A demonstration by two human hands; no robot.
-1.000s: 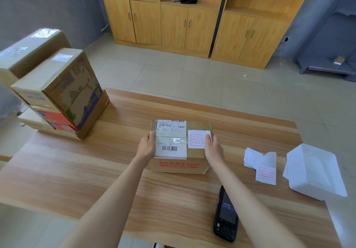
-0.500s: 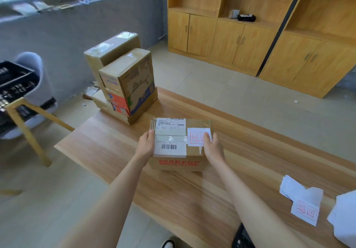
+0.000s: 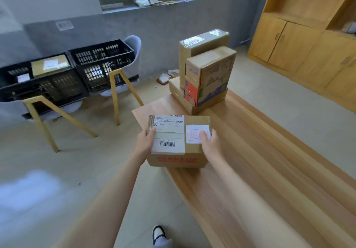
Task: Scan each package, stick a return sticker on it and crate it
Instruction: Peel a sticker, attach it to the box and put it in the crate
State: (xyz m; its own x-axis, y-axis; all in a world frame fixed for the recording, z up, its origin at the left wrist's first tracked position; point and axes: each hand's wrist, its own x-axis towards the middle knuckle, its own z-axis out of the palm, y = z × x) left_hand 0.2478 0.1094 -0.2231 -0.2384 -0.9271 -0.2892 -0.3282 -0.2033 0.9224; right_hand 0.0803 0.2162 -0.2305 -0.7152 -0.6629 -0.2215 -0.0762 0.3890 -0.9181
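A brown cardboard package (image 3: 178, 159) with red "MAKEUP" lettering hangs above the table's left end, held from both sides. My left hand (image 3: 144, 143) grips its left edge and my right hand (image 3: 211, 144) grips its right edge, thumb over the white return sticker (image 3: 194, 134) with red print. A white shipping label (image 3: 168, 135) with a barcode covers the top. Two black slatted crates (image 3: 57, 82) sit on chairs at the left. The left crate holds a brown package (image 3: 50, 66); the right one (image 3: 103, 59) looks empty.
A stack of several cardboard boxes (image 3: 207, 72) stands on the far end of the wooden table (image 3: 250, 170). The chairs' yellow wooden legs (image 3: 123, 88) splay onto the tiled floor. Wooden cabinets (image 3: 308, 41) line the right wall. My shoe (image 3: 159, 234) shows below.
I have turned left with the package lifted off the table toward its left end. The crates have come into view; the scanner and loose stickers have left it.
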